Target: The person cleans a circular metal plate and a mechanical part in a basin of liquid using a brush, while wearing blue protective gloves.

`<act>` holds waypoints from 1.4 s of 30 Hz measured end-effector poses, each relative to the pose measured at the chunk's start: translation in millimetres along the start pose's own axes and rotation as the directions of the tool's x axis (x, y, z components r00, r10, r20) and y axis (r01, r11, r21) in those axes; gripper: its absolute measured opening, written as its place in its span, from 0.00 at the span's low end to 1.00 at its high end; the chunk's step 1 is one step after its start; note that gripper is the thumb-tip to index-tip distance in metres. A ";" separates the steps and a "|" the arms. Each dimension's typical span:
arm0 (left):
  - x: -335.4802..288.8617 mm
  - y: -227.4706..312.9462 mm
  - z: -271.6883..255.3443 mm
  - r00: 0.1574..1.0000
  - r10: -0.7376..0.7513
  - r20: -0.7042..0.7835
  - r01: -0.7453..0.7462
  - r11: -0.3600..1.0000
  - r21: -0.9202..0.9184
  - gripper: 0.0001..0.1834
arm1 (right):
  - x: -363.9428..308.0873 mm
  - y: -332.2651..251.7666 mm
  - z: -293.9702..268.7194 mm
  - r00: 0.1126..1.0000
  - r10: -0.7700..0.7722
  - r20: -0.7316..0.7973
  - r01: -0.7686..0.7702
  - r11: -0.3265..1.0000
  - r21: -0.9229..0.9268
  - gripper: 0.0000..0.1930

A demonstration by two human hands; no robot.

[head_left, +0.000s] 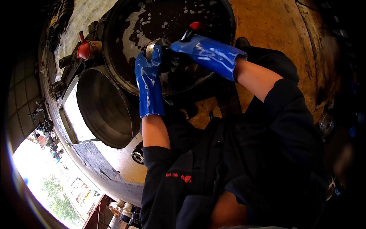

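Observation:
Both my hands wear long blue rubber gloves, wet and shiny. My left hand (pixel 148 70) is closed round a ring-shaped metal part (pixel 151 49), its bright edge showing above the thumb. Close on its right, my right hand (pixel 196 47) grips a dark-handled tool with a red end (pixel 195 26). The tool's working end is hidden by the glove and shadow, so its kind is unclear. Both hands are over a large round black basin (pixel 108 61) with dark liquid and pale foam patches in it.
A wide empty metal drum (pixel 101 110) lies open beside the basin on the left. Behind it, a red funnel (pixel 83 49) rests among greasy metal parts. A round metal part (pixel 137 154) sits by my left elbow. The stained brown floor (pixel 278 30) stretches to the right.

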State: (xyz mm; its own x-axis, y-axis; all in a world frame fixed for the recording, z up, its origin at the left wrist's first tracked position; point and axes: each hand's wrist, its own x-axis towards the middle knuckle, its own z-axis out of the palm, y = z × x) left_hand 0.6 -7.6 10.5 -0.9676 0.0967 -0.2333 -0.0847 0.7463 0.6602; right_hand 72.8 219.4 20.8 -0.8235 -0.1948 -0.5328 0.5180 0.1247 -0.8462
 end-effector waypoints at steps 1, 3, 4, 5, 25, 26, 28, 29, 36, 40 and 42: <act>4.9 -7.5 3.0 1.000 0.004 0.001 -0.004 1.000 -0.005 0.37 | 2.7 -4.8 3.6 1.000 0.000 -0.005 0.000 1.000 -0.003 0.20; 14.5 -28.4 5.9 0.996 0.089 -0.031 -0.090 0.996 -0.027 0.36 | 15.4 -8.7 18.6 0.994 -0.103 -0.048 0.074 0.904 -0.421 0.15; 15.4 -21.9 11.7 0.995 0.094 -0.017 -0.095 0.995 -0.033 0.36 | 32.7 20.5 15.4 0.875 -0.484 0.022 0.396 0.689 -0.607 0.13; 12.0 -16.9 7.6 0.999 0.022 0.046 -0.018 0.995 -0.102 0.35 | 27.9 6.5 20.2 0.901 -0.428 0.070 0.308 0.519 -0.798 0.22; 19.5 24.4 -23.6 0.930 -0.132 0.344 0.141 0.990 0.001 0.26 | 6.8 41.7 -24.4 0.749 -0.655 0.102 0.605 0.613 -0.508 0.14; 27.8 18.4 -40.6 0.901 -0.181 0.393 0.194 0.981 0.007 0.26 | 14.3 24.9 -14.0 0.921 -0.387 0.039 0.379 0.872 -0.308 0.17; 47.8 10.2 -55.3 0.858 -0.227 0.461 0.244 0.969 0.024 0.25 | 20.0 3.2 6.5 0.962 -0.274 -0.014 0.241 0.869 -0.433 0.16; 54.4 10.3 -54.0 0.851 -0.228 0.472 0.243 0.970 0.030 0.25 | 12.7 -0.9 13.0 0.876 -0.482 -0.004 0.329 0.604 -0.726 0.12; -25.8 35.9 -3.0 0.975 0.102 0.196 -0.049 0.965 -0.258 0.27 | 0.0 -15.9 -16.7 0.967 -0.150 -0.206 -0.023 0.753 -0.658 0.15; -33.0 9.0 21.3 0.985 0.067 -0.159 -0.057 0.996 0.072 0.37 | 25.0 19.1 -31.4 0.872 -0.220 -0.437 -0.093 0.802 -0.590 0.23; -37.4 0.5 28.0 0.958 0.051 -0.282 -0.012 0.990 0.137 0.35 | 13.3 -2.6 -24.1 0.906 -0.112 -0.409 -0.131 0.843 -0.522 0.22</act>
State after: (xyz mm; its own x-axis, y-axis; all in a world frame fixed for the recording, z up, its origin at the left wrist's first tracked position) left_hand 43.4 7.7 -0.4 -0.9984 -0.0550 0.0114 -0.0393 0.8284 0.5588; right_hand 54.9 240.0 16.0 -0.8985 0.2073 -0.3869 0.4240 0.6382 -0.6426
